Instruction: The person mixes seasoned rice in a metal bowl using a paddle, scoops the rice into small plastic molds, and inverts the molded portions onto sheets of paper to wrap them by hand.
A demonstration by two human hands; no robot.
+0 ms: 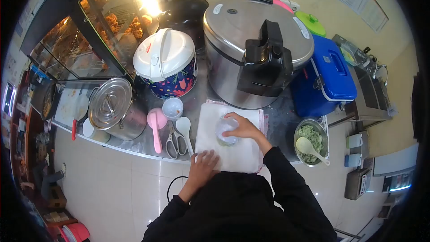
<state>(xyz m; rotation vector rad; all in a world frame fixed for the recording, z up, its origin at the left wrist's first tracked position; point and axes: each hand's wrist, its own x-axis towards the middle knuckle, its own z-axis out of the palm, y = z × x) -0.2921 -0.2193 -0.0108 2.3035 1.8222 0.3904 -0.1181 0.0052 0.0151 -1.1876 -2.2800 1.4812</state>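
My right hand (pixel 246 127) curls around a small translucent plastic cup (pixel 221 133) that rests on a stack of white wrapping paper (pixel 207 123). Something greenish shows at the cup's lower edge; I cannot make out what it is. Flat on the near left corner of the paper lies my left hand (pixel 204 168), fingers stretched out and holding nothing. Just left of the stack are a white rice paddle (pixel 184 127), a pair of scissors (pixel 174 141), a pink ladle (pixel 156 125) and a small white bowl (pixel 172 108).
Behind the paper stands a large steel rice cooker (pixel 224 74), with a floral rice container (pixel 165 83) to its left. A lidded steel pot (pixel 118 112) is farther left. To the right are a blue cooler box (pixel 329 74) and a bowl of green food with a spoon (pixel 311 132).
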